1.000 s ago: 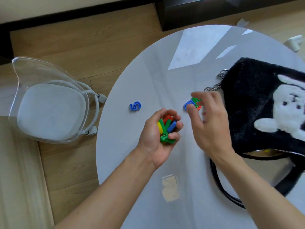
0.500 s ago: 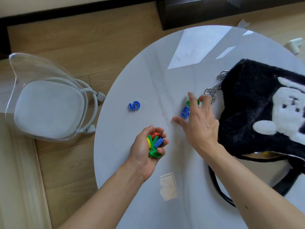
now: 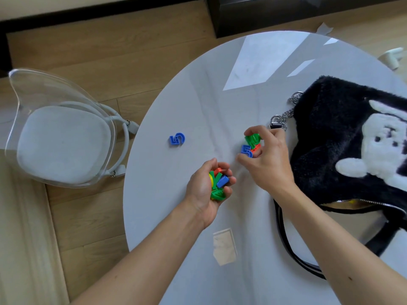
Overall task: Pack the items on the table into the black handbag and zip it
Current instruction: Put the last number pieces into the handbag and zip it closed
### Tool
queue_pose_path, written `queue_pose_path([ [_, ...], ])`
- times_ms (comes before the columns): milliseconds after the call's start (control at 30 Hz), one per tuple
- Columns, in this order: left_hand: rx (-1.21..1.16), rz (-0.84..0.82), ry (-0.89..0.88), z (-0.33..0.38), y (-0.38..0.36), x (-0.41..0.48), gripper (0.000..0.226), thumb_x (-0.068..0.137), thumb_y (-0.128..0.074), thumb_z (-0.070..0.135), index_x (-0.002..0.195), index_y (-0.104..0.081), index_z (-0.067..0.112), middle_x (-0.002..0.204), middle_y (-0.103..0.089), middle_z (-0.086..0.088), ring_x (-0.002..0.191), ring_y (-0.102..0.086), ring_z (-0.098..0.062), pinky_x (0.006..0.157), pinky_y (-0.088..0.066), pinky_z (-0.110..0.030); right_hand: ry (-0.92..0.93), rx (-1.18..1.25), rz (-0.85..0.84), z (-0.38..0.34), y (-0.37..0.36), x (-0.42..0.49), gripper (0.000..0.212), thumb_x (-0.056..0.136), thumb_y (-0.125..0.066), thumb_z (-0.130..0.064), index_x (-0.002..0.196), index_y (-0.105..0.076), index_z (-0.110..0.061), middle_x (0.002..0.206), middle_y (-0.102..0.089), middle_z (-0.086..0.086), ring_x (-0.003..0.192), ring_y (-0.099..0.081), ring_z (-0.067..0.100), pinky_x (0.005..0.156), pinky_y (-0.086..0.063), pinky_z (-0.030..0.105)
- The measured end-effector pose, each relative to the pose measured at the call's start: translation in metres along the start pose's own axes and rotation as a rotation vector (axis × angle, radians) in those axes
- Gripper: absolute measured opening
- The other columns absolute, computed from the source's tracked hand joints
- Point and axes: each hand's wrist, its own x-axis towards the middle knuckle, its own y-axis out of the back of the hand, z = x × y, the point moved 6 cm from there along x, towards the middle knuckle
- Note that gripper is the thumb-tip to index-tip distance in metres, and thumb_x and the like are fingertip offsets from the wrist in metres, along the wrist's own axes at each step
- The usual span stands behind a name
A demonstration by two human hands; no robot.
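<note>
My left hand is cupped around a bunch of plastic number pieces in green, red, blue and yellow, low over the round white table. My right hand pinches a blue 5, a green piece and a red piece just left of the black furry handbag. The bag lies on its side with a white animal figure on it; its zip is open at the near edge. One loose blue 5 lies flat on the table, left of both hands.
A clear plastic chair with a white cushion stands left of the table. The bag's chain and black strap lie on the table. A small transparent square sits near the front edge. Wooden floor surrounds the table.
My right hand reached down to the pieces beside the bag and closed its fingers on them. My left hand drifted slightly toward me, still holding its bunch.
</note>
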Motion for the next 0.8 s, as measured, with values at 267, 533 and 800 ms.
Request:
queue_pose_path([
  [267,0.033,-0.305,0.039,0.005,-0.031,-0.004,0.055,0.101,-0.035,0.048,0.082,-0.074,0.015,0.077,-0.066,-0.005,0.070,-0.065,-0.017,0.062,-0.053,-0.024,0.244,-0.015,-0.434,-0.067,0.017,-0.054,0.044,0.068,-0.078,-0.023,0.104,-0.062,-0.040,0.109,-0.046,-0.004,0.072,-0.061,0.010,0.065,-0.058,0.029],
  [533,0.030,-0.297,-0.007,0.016,-0.014,-0.012,0.049,0.100,-0.042,0.042,0.075,-0.076,0.018,0.078,-0.065,-0.003,0.074,-0.064,-0.016,0.068,-0.039,-0.028,0.433,-0.400,-0.389,-0.092,0.007,-0.065,0.038,0.081,-0.073,-0.046,0.114,-0.056,-0.043,0.103,-0.046,-0.012,0.085,-0.056,0.011,0.066,-0.049,0.033],
  [800,-0.158,-0.187,0.001,0.021,0.042,-0.017,0.027,0.082,-0.064,0.038,0.072,-0.064,0.013,0.075,-0.064,-0.005,0.061,-0.061,-0.014,0.041,-0.029,-0.016,0.409,-0.062,-0.195,-0.109,-0.040,-0.011,0.020,0.094,-0.065,-0.023,0.112,-0.064,-0.029,0.103,-0.053,-0.012,0.088,-0.055,0.008,0.080,-0.053,0.036],
])
